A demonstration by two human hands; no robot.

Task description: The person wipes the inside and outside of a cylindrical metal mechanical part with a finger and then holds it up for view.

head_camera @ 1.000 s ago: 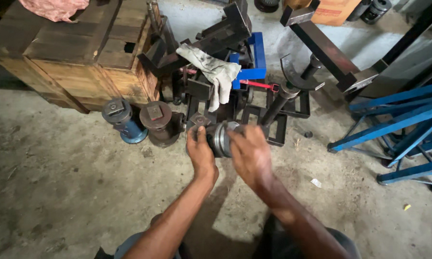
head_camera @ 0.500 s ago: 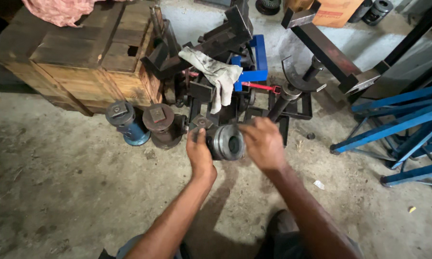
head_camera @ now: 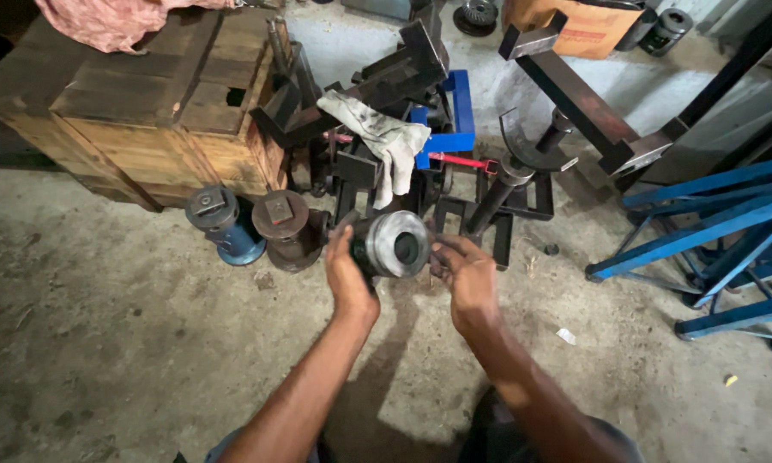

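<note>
A thick steel ring with a round bore is held up above the concrete floor, its flat face turned toward me. My left hand grips its left side with a dark part behind it. My right hand sits just right of the ring, fingertips at its edge, fingers slightly spread; whether they touch it I cannot tell.
Behind the ring lie black metal stands and brackets, with a dirty white glove draped over them. Two bottle jacks, one blue and one brown, stand beside a wooden crate. Blue steel frames lie at the right.
The ring has been lifted and turned so its face and bore point at me. My right hand has slid off the top of the ring to its right edge.
</note>
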